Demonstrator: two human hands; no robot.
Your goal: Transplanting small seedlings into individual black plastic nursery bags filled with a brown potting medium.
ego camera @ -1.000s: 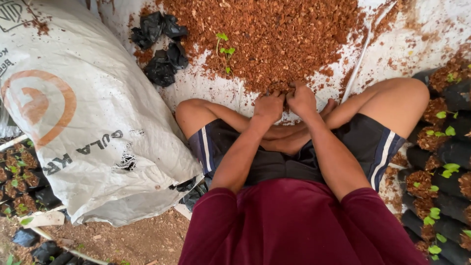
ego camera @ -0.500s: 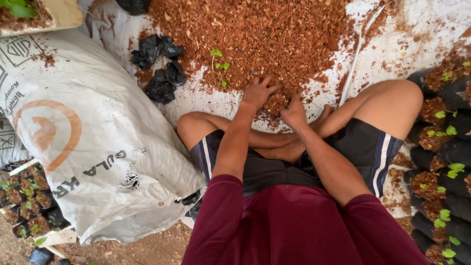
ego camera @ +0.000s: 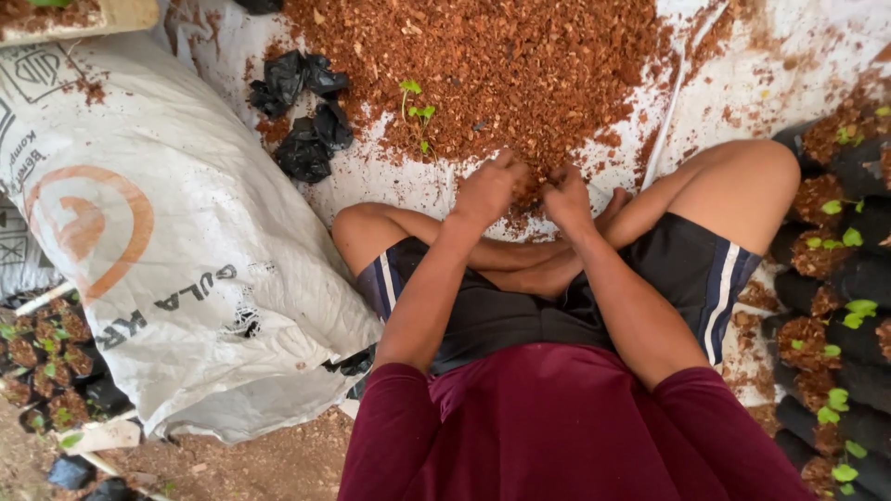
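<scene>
**Reddish-brown potting mix heaped on a white sheet**

I see a wide heap of potting mix (ego camera: 520,65), reddish-brown, coarse and crumbly, spread loose over a white sheet (ego camera: 742,102). Its near edge thins into scattered crumbs just in front of my crossed legs. A small green seedling (ego camera: 418,116) stands upright in the mix, near the heap's left edge, with a few round leaves.
</scene>
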